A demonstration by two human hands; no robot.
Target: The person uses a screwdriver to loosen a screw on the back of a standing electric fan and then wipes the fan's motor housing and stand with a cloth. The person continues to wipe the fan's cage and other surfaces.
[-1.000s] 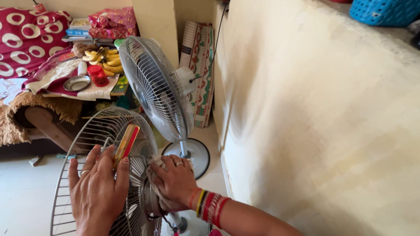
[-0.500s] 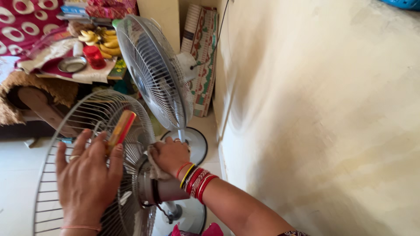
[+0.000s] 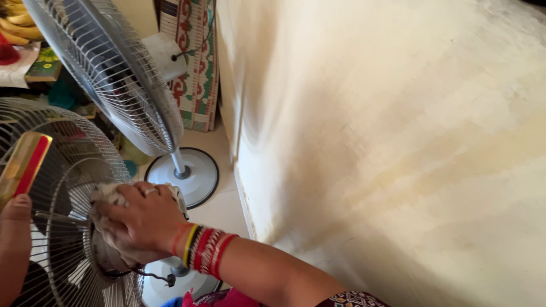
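R hand (image 3: 142, 219) grips cloth (image 3: 105, 196) on near fan (image 3: 62, 170), lower left | L hand (image 3: 14, 244) grip unclear, by gold-red bar (image 3: 23, 165) | 2nd fan (image 3: 114, 74) upper left, wall (image 3: 398, 142) right

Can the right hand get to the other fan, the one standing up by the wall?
Probably yes. The right hand presses a cloth on the near fan's motor. The standing fan rises just beyond it, with only open floor between, so nothing seems to block the way.

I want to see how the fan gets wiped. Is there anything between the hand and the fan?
Yes, a pale cloth. The right hand presses it against the back of the near fan, so the cloth lies between palm and fan.
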